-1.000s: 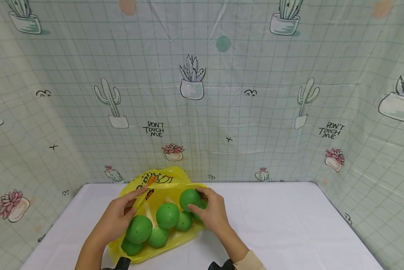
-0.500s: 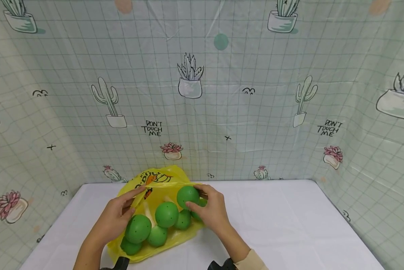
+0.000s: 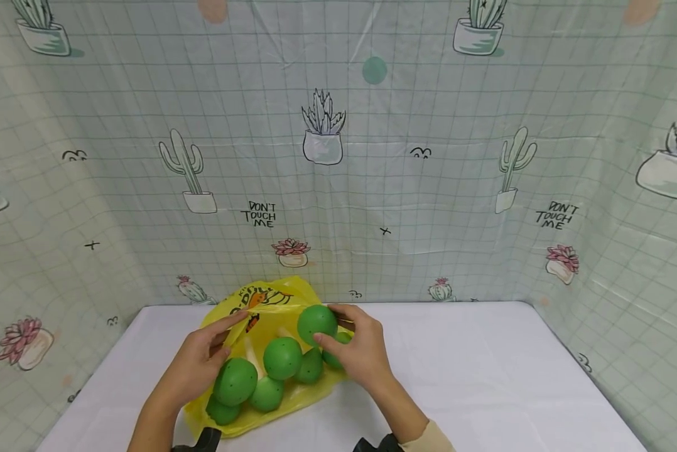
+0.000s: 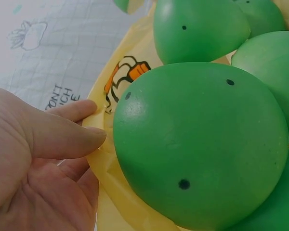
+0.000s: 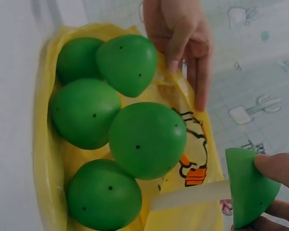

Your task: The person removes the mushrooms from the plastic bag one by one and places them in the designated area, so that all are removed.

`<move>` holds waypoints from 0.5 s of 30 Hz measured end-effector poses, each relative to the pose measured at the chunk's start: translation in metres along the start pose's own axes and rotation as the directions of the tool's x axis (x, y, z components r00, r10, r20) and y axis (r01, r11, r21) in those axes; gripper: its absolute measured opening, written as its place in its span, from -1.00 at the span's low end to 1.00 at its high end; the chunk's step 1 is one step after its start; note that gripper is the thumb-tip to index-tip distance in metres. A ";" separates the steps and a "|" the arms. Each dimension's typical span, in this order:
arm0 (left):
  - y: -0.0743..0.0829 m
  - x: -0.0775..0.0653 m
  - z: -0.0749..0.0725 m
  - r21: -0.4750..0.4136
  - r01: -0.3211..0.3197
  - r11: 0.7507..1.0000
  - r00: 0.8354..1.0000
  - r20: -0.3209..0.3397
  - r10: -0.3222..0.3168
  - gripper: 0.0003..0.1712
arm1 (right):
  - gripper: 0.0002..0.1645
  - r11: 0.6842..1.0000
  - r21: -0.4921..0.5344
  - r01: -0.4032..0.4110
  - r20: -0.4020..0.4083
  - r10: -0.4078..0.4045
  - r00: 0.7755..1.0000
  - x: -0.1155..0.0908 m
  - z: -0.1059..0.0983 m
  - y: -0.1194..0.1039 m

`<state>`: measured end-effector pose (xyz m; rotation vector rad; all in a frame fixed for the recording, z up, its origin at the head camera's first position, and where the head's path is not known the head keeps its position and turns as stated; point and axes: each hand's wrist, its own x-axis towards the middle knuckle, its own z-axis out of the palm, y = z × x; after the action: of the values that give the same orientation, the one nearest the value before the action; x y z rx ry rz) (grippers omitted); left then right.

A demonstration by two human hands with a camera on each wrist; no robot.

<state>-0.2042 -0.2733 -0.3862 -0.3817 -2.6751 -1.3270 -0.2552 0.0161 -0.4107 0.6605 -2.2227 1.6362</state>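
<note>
A yellow plastic bag (image 3: 316, 397) with a printed cartoon lies with its mouth facing me. Inside it are several toy mushrooms with green, black-dotted domed caps, such as the near-left mushroom (image 3: 235, 381). My left hand (image 3: 196, 364) pinches the bag's edge between thumb and fingers; the left wrist view shows the thumb (image 4: 70, 137) on the yellow film. At the bag's right side, my right hand (image 3: 362, 348) grips a mushroom (image 5: 248, 192) by its cap. Its pale stem (image 5: 192, 195) points toward the bag's inside in the right wrist view.
The bag rests on a white-covered table (image 3: 457, 376). Behind and at both sides hangs a gridded cloth (image 3: 384, 188) printed with cacti. Another green mushroom (image 3: 338, 351) sits just under the right hand.
My right hand has raised its mushroom slightly, away from the ones below. My left hand keeps its place on the bag's edge.
</note>
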 end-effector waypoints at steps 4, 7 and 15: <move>0.000 0.000 0.000 0.018 -0.003 1.000 1.000 -0.006 0.003 -0.20 | -0.39 1.000 0.019 0.008 -0.014 -0.008 1.000 -0.001 -0.004 -0.007; 0.000 0.000 0.000 0.027 -0.005 1.000 1.000 -0.009 0.005 -0.20 | -0.37 0.999 0.048 0.018 -0.024 -0.017 1.000 -0.001 -0.007 -0.014; -0.001 0.000 0.000 0.009 -0.014 1.000 1.000 -0.012 0.014 -0.21 | -0.39 0.993 0.091 0.077 -0.077 -0.070 0.995 0.000 -0.016 -0.025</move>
<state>-0.2047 -0.2739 -0.3875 -0.3895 -2.6629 -1.3093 -0.2421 0.0253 -0.3854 0.6861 -2.0566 1.7085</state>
